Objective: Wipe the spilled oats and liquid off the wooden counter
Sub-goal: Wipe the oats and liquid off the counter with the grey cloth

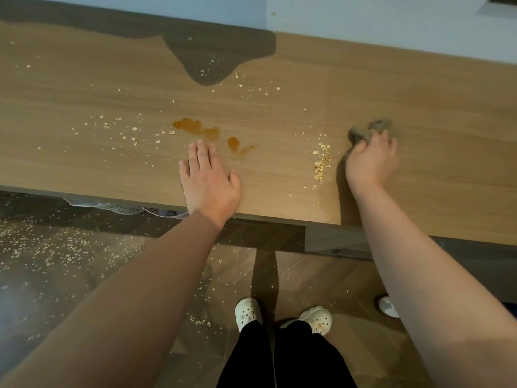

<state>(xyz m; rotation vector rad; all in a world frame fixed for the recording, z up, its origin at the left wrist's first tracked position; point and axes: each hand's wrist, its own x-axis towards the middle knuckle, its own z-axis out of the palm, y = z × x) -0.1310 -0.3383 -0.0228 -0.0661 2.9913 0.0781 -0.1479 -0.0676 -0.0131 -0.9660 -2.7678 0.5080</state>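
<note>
Here, left hand (208, 180): flat on the table, palm down, fingers straight and close together, thumb out to the side; the fingertips end just short of the liquid.
Right hand (370, 161): fingers curled over a cloth, gripping it and holding it against the table top.
Cloth (361, 131): grey-brown and crumpled, bunched under the right hand, with two lumps sticking out past the fingers.
Oats (321, 161): a narrow heap lies just left of the right hand, between the two hands; thinner flakes are scattered across the left and middle of the table and up toward the back.
Liquid (195, 128): amber puddles in the middle of the table — one long blot and a smaller round one to its right, with a faint smear trailing off it.
Table (84, 158): light wood grain, running the width of the view.
Dark patch (207, 60): grey, along the back edge, dipping forward in a tongue — shadow or wet, cannot tell.
Floor (70, 261): dark wood, with many flakes strewn on the left.
Shoes (247, 312): white clogs on the floor.
</note>
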